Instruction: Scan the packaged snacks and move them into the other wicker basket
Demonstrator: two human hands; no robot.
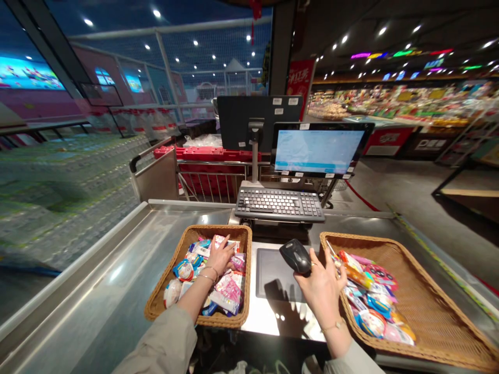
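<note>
Behind the shiny steel checkout counter (pixel 117 280) we see a big shop with bright lights. Our left hand (pixel 221 255) reaches into the brown woven basket (pixel 156 306) left of the black barcode scanner (pixel 296 256), fingers bent on a small colourful snack packet (pixel 230 244). Our right hand (pixel 323 288) grips the scanner. Right of the scanner sits a second wide woven basket (pixel 429 301) with more packets. Beyond the scanner stand a black keyboard (pixel 279 203) and a lit screen (pixel 319 151).

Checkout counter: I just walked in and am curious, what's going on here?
A person stands at a till. Their left hand reaches into the left wicker basket of small packaged snacks. Their right hand holds a black handheld scanner over the counter pad. The right wicker basket also holds packets.
</note>
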